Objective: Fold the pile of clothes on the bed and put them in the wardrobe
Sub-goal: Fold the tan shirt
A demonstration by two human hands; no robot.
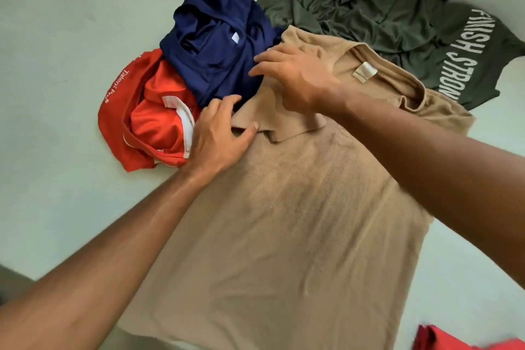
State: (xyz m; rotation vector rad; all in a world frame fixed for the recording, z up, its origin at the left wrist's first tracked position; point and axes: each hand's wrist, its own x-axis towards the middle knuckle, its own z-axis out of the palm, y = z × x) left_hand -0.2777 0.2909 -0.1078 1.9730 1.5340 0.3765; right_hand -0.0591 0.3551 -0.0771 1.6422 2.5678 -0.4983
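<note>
The tan polo shirt (298, 221) lies spread flat on the bed (56, 51), front up, collar end away from the camera and hem toward it. Both hands are up at the collar. The left hand (218, 136) sits at the shirt's left shoulder, palm down, thumb pressing the edge of the collar flap against the fabric and the fingers curled loosely over it, a light pinch on the collar rather than a full fist. The right hand (295, 77) reaches across from the right side and rests over the far part of the collar, fingers spread and stretched out flat, open, pressing rather than gripping. Just beyond its wrist the neck opening shows, with a small pale label (364, 72) sewn inside.

Out from there: a crumpled navy shirt (218, 45) lies just beyond the left hand, touching the tan shirt's collar edge. Tucked against the navy one, to its left, is a bunched red-orange shirt (153, 119) with white trim and white lettering, and the left hand's outer edge is right beside it. Past the tan shirt to the far right sprawls a dark olive shirt (369, 14) with white printed lettering, its near edge lying under or against the tan shoulder. At the bottom right corner another bit of red cloth (454, 341) pokes into view, well apart from the hands. The pale green bed sheet lies beneath it all.
</note>
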